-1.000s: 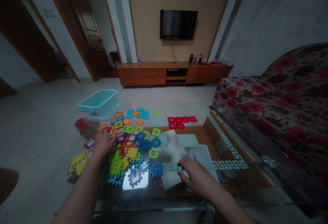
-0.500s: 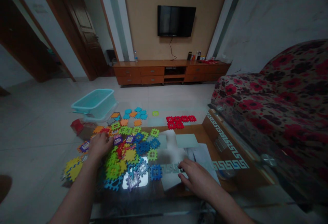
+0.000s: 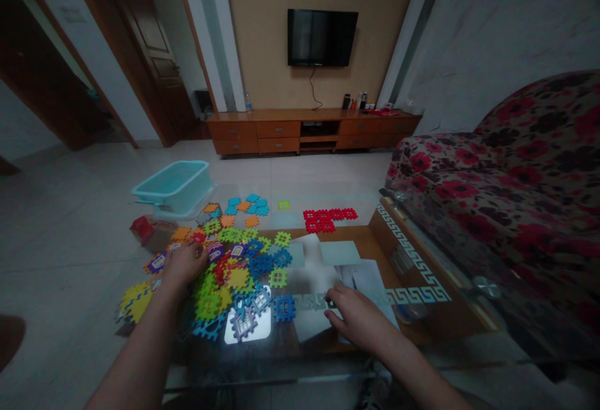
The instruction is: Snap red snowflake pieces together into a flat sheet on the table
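Note:
A heap of colourful interlocking foam puzzle pieces (image 3: 234,282) covers the left part of a glass-topped table (image 3: 412,254). My left hand (image 3: 185,264) rests on the heap's left side, its fingers curled down over the pieces, so I cannot see whether it grips one. My right hand (image 3: 356,319) lies on loose white papers (image 3: 370,285), fingertips beside a small dark object (image 3: 330,304). A blue foam piece (image 3: 285,308) sits between that hand and the heap. The hand hides whatever is beneath its palm.
Below the glass, red foam pieces (image 3: 325,220) and teal ones (image 3: 246,205) lie on the tiled floor. A turquoise plastic basin (image 3: 173,188) and a cardboard box (image 3: 150,230) stand left. A floral sofa (image 3: 492,197) runs along the right. A wooden TV cabinet (image 3: 312,127) stands beyond.
The whole view has shifted slightly as my head moved. Both hands stay in nearly the same places, the left on the heap and the right on the papers.

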Demonstrator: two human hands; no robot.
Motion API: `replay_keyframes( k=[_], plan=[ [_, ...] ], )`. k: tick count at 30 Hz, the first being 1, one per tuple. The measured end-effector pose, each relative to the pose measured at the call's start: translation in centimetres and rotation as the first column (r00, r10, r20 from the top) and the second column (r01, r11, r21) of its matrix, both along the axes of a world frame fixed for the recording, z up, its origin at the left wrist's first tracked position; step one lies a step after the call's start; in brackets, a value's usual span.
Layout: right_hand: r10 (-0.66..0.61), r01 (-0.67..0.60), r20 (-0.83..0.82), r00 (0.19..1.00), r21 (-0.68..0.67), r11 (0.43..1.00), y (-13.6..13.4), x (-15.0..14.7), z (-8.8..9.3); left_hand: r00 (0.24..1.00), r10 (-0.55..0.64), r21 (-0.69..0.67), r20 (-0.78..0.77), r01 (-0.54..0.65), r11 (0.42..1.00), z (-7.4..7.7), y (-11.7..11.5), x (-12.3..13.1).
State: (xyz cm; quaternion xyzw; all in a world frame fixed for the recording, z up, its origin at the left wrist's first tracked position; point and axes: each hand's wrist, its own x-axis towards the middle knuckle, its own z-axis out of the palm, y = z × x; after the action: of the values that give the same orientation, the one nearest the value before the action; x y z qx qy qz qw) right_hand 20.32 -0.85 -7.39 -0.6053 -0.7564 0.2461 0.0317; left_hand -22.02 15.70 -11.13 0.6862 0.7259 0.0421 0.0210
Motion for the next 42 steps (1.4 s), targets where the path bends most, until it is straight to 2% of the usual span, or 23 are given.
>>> replay_keyframes(
  k=[5, 10, 14, 16, 19, 23, 25, 27, 28, 31, 34, 37, 39, 42],
  plan=[
    [0.017, -0.017, 0.016, 1.000, 0.004, 1.000, -0.1, -0.2, 0.3, 0.998, -0.048, -0.003, -0.047, 0.048, 0.999, 0.9, -0.7, 0.4],
    [0.020, -0.021, 0.020, 1.000, 0.009, 1.000, -0.2, -0.4, 0.7, 0.999, -0.025, 0.147, -0.025, 0.029, 0.989, 2.0, -1.4, 1.3],
    [0.029, -0.030, 0.026, 0.999, 0.059, 0.998, -0.1, -0.6, 0.8, 0.979, -0.115, 0.330, 0.168, 0.054, 0.942, 3.9, -2.8, 3.6],
    [0.029, -0.030, 0.022, 0.999, 0.092, 0.995, -0.2, -0.6, 0.8, 0.952, -0.150, 0.366, 0.266, 0.044, 0.930, 5.0, -4.0, 5.2],
    [0.038, -0.030, -0.049, 0.998, 0.140, 0.990, -0.3, -0.7, 0.6, 0.877, -0.212, 0.288, 0.431, 0.088, 0.953, 6.4, -6.1, 7.7],
    [0.018, 0.032, -0.320, 0.947, 0.150, 0.988, -0.2, -1.6, 0.5, 0.773, -0.262, 0.203, 0.578, 0.176, 0.963, 7.3, -8.9, 10.6],
    [-0.059, 0.083, -0.530, 0.846, 0.022, 0.996, -0.1, -2.4, 0.6, 0.696, -0.319, 0.179, 0.644, 0.268, 0.947, 7.5, -10.3, 11.9],
    [-0.236, 0.107, -0.723, 0.649, -0.220, 0.970, -0.1, -3.4, 0.6, 0.639, -0.400, 0.179, 0.657, 0.384, 0.906, 7.8, -11.7, 13.4],
    [-0.349, 0.097, -0.778, 0.523, -0.352, 0.931, -0.1, -3.9, 0.5, 0.599, -0.448, 0.180, 0.663, 0.454, 0.873, 8.0, -12.3, 14.2],
    [-0.617, -0.010, -0.767, 0.174, -0.628, 0.778, -0.6, -5.2, 0.3, 0.509, -0.561, 0.217, 0.653, 0.584, 0.782, 8.3, -14.1, 16.6],
    [-0.752, -0.117, -0.658, -0.038, -0.744, 0.658, -1.0, -5.8, -0.1, 0.440, -0.591, 0.240, 0.676, 0.627, 0.741, 7.8, -15.5, 18.7],
    [-0.811, -0.140, -0.574, -0.114, -0.799, 0.585, -1.0, -5.9, -0.7, 0.393, -0.637, 0.257, 0.664, 0.680, 0.687, 7.0, -16.3, 20.0],
    [-0.809, -0.124, -0.579, -0.103, -0.800, 0.587, -1.0, -5.9, -1.0, 0.411, -0.653, 0.242, 0.636, 0.698, 0.674, 6.7, -16.6, 20.2],
    [-0.776, -0.055, -0.622, -0.107, -0.775, 0.629, -0.9, -5.7, -1.4, 0.443, -0.666, 0.194, 0.601, 0.727, 0.659, 7.0, -16.7, 19.9]
  ],
)
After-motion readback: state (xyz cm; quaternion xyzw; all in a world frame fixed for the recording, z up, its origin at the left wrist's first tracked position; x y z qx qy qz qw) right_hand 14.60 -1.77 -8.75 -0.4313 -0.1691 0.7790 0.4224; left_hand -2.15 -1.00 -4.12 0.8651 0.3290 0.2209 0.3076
